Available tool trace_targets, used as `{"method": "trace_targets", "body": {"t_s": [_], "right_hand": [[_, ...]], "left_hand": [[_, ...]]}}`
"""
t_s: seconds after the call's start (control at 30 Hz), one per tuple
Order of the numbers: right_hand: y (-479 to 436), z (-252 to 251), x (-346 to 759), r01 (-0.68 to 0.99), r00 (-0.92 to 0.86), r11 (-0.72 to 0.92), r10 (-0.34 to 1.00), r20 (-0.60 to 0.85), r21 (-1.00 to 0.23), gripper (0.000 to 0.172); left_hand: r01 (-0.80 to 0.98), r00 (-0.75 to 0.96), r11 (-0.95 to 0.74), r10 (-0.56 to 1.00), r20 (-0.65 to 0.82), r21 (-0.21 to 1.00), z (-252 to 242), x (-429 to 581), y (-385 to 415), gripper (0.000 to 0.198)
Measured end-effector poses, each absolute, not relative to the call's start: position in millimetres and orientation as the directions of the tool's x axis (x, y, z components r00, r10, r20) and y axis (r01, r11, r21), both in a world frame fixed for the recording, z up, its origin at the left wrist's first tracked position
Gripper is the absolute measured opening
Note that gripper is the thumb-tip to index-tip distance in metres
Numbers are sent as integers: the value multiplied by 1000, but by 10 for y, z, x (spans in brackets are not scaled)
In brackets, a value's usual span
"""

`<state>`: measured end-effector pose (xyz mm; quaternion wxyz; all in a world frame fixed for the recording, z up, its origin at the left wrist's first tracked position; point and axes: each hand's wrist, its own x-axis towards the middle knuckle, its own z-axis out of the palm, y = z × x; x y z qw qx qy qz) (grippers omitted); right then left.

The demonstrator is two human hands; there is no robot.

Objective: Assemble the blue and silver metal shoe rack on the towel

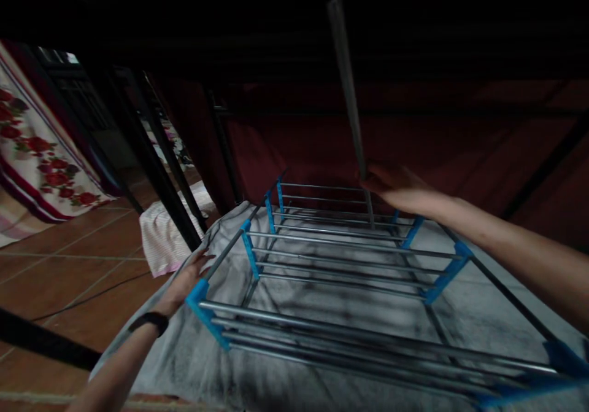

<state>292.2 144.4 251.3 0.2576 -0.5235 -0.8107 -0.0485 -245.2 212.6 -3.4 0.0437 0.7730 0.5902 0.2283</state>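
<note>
A rack of thin metal tubes [322,326] joined by blue plastic connectors [251,249] lies on a grey blanket [184,350]. Beyond the rack's far right part, my right hand [386,185] is closed round a long metal tube [348,86], which stands nearly upright and leans a little to the left. Its lower end reaches down by the rack's far bars. My left hand [188,277], with a dark band on the wrist, rests beside the rack's left edge near a blue corner piece, fingers apart and holding nothing.
Dark metal posts [142,154] rise at the left, near a striped cloth [161,234] and a hanging floral blanket [50,154]. A dark red curtain [285,148] hangs behind the rack. A dark surface spans overhead. Tiled floor [78,271] shows at left, crossed by a cable.
</note>
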Motion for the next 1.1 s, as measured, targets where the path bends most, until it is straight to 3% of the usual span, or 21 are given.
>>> {"method": "trace_targets", "body": {"t_s": [0.1,0.2,0.3,0.4,0.5,0.6,0.8,0.93,1.1], "right_hand": [[1376,2553,2809,867,-372,489,759,535,-90,27],[1320,2534,2669,829,-476,559,684,552,22,31],[1311,2431,2568,814,-530,570,646,550,114,35],[1350,2274,2528,821,-546,547,666,508,165,40],[1379,2119,2508,834,-550,497,718,427,238,48],[1365,1995,2476,810,-585,504,732,350,300,50],[1318,1791,2495,755,-655,592,699,285,283,43],[1315,1697,2600,765,-642,582,720,264,275,36],[1273,1610,2903,787,-615,558,748,250,263,39]], "left_hand": [[874,48,-224,922,383,431,452,-2527,1931,58],[868,60,-300,854,517,396,1004,-2353,1626,47],[881,252,-451,707,661,147,1489,-1978,1274,36],[792,512,-595,530,676,-134,1782,-1511,988,31],[642,723,-663,355,593,-386,1900,-1030,862,34],[513,847,-680,301,439,-523,1917,-593,917,40],[432,901,-651,331,280,-625,1764,-47,1259,51],[459,883,-639,408,233,-618,1675,172,1393,55],[426,899,-675,391,197,-603,1666,368,1464,54]]}}
